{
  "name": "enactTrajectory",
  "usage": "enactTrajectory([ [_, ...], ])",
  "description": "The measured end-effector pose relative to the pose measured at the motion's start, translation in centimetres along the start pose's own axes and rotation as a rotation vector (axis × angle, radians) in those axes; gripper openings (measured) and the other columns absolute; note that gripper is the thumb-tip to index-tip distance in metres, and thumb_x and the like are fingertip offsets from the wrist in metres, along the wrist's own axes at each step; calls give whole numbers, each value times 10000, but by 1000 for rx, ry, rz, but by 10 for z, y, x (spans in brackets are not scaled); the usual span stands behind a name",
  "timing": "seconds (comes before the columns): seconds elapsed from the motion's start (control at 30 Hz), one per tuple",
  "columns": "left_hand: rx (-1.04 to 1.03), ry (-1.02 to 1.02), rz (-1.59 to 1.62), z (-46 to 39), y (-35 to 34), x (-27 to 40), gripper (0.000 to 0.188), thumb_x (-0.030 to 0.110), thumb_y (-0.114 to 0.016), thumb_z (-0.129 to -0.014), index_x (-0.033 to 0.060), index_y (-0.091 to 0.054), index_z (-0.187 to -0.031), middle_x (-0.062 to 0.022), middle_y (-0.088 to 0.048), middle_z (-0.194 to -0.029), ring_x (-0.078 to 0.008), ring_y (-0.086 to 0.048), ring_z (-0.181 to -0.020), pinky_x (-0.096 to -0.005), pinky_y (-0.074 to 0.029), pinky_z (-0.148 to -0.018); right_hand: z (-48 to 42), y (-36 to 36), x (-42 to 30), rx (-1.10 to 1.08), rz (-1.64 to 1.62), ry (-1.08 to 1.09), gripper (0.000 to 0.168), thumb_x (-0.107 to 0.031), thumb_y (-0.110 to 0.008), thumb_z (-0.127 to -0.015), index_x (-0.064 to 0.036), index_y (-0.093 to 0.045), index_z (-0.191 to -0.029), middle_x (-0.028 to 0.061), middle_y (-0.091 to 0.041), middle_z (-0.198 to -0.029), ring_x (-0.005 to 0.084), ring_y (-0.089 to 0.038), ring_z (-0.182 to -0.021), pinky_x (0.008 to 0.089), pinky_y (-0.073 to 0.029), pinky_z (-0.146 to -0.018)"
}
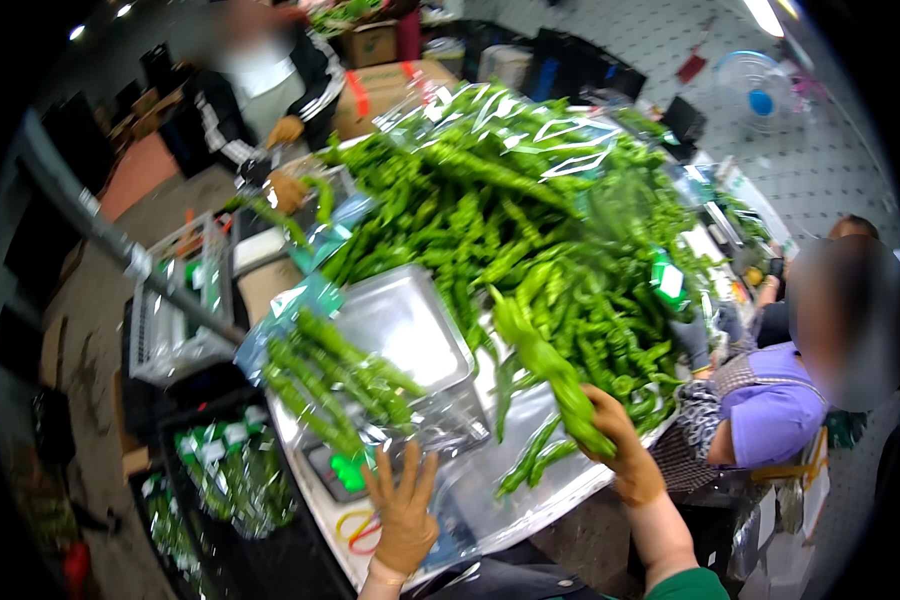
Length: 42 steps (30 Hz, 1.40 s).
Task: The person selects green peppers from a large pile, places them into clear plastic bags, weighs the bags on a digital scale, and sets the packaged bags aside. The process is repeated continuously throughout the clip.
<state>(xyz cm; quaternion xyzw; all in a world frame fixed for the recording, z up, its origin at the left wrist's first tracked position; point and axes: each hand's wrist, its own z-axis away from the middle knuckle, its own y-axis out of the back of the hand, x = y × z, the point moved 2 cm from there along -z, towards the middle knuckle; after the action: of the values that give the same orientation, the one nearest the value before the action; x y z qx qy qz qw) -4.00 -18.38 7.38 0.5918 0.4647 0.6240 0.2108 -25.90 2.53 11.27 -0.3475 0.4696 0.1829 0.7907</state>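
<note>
My right hand (621, 444), in a tan glove, grips the lower end of some long green peppers (544, 358), held tilted above the table. My left hand (403, 506), gloved alike, has its fingers spread and holds nothing. Just beyond its fingertips lies a transparent plastic bag of long green peppers (334, 371); I cannot tell whether they touch. That bag rests partly on a shiny metal tray (401, 322). A scale with a lit green display (347, 472) sits beside my left fingers. Loose green peppers (487, 217) form a large heap past both hands.
Rubber bands (358, 531) lie left of my left hand. Black crates hold bagged peppers (236, 469) at the lower left. A metal pole (131, 255) slants beside a white plastic basket (184, 300). One person in a purple top (772, 405) is at right, another in a black jacket (319, 75) across.
</note>
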Motion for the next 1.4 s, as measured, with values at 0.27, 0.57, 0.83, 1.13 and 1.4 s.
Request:
enactTrajectory([
  [0.27, 145, -28, 64, 0, 10, -2, 840, -77, -477, -663, 174, -335, -1452, -52, -220, -1549, -422, -96, -1415, -610, -29, -1101, 92, -43, 95, -115, 233, -337, 501, -93, -685, -767, 24, -502, -1219, 91, -585, -1092, 110, -592, -904, 235, -488, -751],
  [0.57, 98, -19, -75, 14, 2, 2, 799, -45, -443, -611, 83, -396, -1398, -128, -310, -1498, -476, -146, -1386, -647, -40, -1083, -63, -136, 103, -14, 662, 743, 438, -96, -530, -917, -26, -453, -1342, 223, -522, -1276, 334, -519, -1155, 397, -387, -988],
  [0.83, 118, -45, 29, 22, -3, -1, 780, -138, -404, -685, 183, -432, -1395, -125, -278, -1516, -443, -112, -1412, -603, -1, -1104, -107, 64, 19, 675, 645, 471, 201, -75, -519, -869, -9, -669, -985, 148, -686, -943, 260, -662, -844, 327, -512, -757],
  [1.13, 49, -42, 12, 23, 6, -2, 667, 6, -470, -713, 77, -427, -1375, -186, -330, -1467, -450, -171, -1382, -596, -51, -1123, -248, 225, -41, 1023, 1603, 178, 419, -220, -648, -763, -45, -536, -1127, 152, -571, -1152, 381, -514, -1091, 440, -474, -885],
  [1.4, 87, -30, 96, 11, 0, 2, 686, -95, -435, -593, 72, -570, -1245, -140, -357, -1466, -481, -145, -1384, -643, -20, -1082, -171, 212, -110, 746, 1644, -14, 510, -404, -693, -698, -57, -668, -1071, 172, -668, -1030, 324, -634, -980, 427, -507, -827],
])
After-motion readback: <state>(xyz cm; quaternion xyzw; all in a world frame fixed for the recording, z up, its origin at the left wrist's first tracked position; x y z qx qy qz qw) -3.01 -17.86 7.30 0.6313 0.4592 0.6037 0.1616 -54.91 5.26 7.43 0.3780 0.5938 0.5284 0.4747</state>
